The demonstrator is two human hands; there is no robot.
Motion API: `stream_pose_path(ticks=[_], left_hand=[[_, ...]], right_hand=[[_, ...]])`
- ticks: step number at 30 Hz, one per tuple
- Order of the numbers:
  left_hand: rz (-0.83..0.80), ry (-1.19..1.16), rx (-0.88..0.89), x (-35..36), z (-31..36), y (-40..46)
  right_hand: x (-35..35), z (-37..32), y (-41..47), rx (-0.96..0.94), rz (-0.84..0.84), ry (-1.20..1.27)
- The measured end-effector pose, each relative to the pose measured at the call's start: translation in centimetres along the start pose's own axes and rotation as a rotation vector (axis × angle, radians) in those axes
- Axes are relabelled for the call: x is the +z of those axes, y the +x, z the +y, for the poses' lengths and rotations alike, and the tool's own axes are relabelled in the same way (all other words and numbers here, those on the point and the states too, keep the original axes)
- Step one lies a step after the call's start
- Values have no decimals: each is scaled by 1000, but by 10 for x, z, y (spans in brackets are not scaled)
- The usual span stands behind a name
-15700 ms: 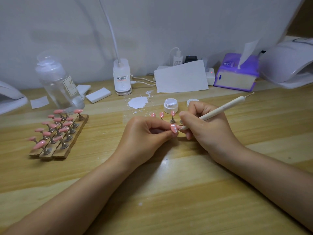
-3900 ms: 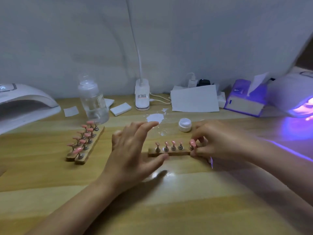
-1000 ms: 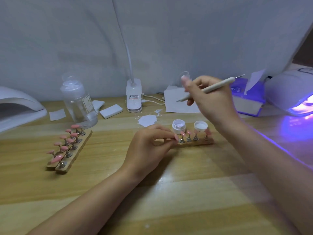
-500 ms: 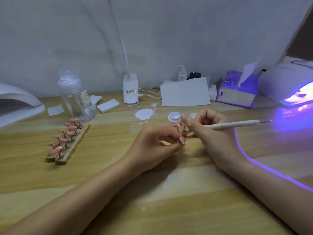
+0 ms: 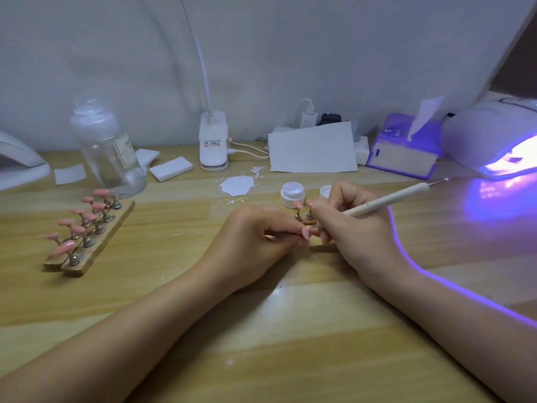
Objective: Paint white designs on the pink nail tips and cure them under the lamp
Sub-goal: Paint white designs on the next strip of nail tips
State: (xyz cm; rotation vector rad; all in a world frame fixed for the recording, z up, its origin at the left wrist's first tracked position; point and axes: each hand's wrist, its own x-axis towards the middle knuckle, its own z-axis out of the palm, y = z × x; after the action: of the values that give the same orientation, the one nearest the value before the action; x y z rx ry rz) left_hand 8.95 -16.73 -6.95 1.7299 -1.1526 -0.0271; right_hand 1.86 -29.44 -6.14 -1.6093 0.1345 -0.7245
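A pink nail tip (image 5: 305, 231) sits at the middle of the desk (image 5: 180, 309), pinched between the curled fingers and thumb of the left hand (image 5: 252, 242). The right hand (image 5: 357, 228) grasps a white dotting pen (image 5: 386, 200) in a writing grip, its fine end touching that tip and its metal-tipped far end angled up toward the right. Just behind the fingers, 2 more pink tips on metal stems (image 5: 303, 212) stand on a wooden strip that the hands mostly hide. Behind those are an open white jar of white gel (image 5: 292, 194) and its lid (image 5: 325, 191), partly covered by the right hand. A patch of white residue (image 5: 236, 185) marks the desk to the jar's left. At the far right a white curing lamp (image 5: 494, 135) glows violet, casting purple light over the wood. At the left, wooden holders (image 5: 90, 242) carry rows of pink tips, near a clear bottle (image 5: 107, 149). Along the back wall stand a white clip lamp base (image 5: 213, 144), a sheet of paper (image 5: 312, 148) and a purple tissue box (image 5: 404, 149).
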Motion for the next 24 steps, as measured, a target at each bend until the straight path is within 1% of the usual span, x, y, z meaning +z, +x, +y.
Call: stream_pose_path(ticks=[12,24], left_hand=[[-18,49,7,1,1,0],[-30,48,24,1,2,-1]], right_hand=[[1,-2,-1,-3,-16,28],[2,-4,-2,4,-23,8]])
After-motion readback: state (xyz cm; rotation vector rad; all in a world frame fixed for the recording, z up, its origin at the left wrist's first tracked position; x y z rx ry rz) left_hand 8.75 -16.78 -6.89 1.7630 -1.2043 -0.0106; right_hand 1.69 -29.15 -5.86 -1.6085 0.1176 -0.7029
